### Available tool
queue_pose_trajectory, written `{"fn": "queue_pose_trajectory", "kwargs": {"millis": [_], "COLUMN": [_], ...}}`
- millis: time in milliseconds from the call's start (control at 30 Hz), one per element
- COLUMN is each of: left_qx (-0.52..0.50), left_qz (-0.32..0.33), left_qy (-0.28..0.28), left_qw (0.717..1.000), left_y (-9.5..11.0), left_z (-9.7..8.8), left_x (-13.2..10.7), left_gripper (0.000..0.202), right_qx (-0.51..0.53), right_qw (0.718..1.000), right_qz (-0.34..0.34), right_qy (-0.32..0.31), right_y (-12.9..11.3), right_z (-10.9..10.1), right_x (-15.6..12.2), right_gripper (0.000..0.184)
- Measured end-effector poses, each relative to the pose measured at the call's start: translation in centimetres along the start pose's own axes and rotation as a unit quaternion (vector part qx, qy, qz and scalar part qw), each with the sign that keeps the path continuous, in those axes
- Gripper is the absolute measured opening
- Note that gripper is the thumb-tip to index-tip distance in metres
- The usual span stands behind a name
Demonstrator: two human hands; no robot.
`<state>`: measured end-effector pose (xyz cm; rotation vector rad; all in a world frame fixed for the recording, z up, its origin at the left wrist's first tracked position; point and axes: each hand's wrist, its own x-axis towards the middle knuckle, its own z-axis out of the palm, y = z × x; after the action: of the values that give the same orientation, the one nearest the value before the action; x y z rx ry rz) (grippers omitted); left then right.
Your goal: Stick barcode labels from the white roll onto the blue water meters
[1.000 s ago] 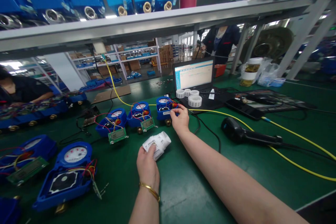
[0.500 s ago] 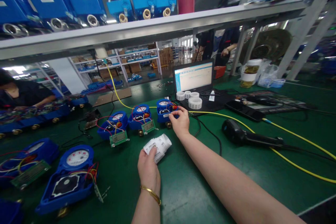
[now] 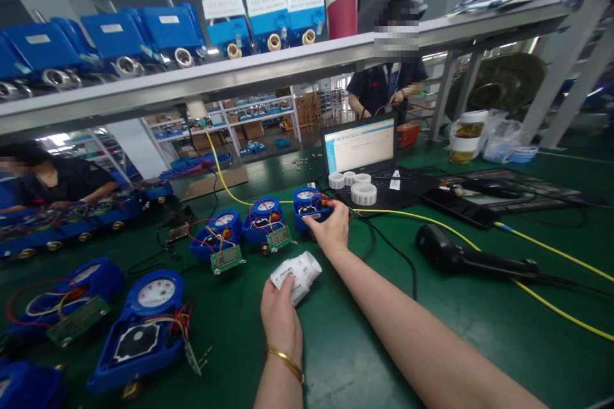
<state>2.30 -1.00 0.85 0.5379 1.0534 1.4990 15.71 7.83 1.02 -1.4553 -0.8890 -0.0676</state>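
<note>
My left hand is closed around a folded strip of white barcode labels, held above the green bench. Further forward, my right hand grips the front right of a small open blue water meter, thumb at its near side and fingers by the wires. Part of that meter is hidden behind the hand. To its left stand a second open water meter and a third water meter, each with a green display board hanging out on wires. A larger open water meter lies at the near left.
White label rolls rest on a laptop. A black barcode scanner and a yellow cable lie to the right. Overhead runs a shelf bearing blue meters. Co-workers are at the left and behind the laptop.
The whole view has shifted, so things sit a little lower and further right. My right hand's fingers have closed more around the meter's edge. My left hand still holds the labels.
</note>
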Motion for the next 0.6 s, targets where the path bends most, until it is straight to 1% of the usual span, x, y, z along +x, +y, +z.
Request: {"fn": "queue_pose_trajectory", "kwargs": {"millis": [100,267,333,500,600], "left_qx": [0.0,-0.009,-0.014,-0.023,-0.026], "left_qz": [0.003,0.008,0.007,0.009,0.016], "left_qy": [-0.006,-0.004,-0.003,0.003,0.01], "left_qw": [1.0,1.0,1.0,1.0,0.999], "left_y": [-0.1,-0.1,-0.1,-0.1,-0.1], "left_z": [-0.1,-0.2,-0.2,-0.2,-0.2], "left_x": [0.1,0.0,-0.1,0.0,0.1], "left_gripper": [0.017,0.017,0.017,0.015,0.015], "right_qx": [-0.002,0.018,0.034,0.059,0.059], "right_qw": [1.0,0.999,0.997,0.995,0.994], "right_qz": [-0.011,-0.041,-0.054,-0.079,-0.087], "right_qy": [-0.009,-0.029,-0.034,-0.021,-0.015], "right_y": [0.0,1.1,1.8,2.5,2.0], "right_z": [0.1,-0.4,-0.7,-1.5,-1.8], "right_x": [0.0,0.5,0.7,0.9,0.2], "right_gripper": [0.049,0.019,0.012,0.024,0.023]}}
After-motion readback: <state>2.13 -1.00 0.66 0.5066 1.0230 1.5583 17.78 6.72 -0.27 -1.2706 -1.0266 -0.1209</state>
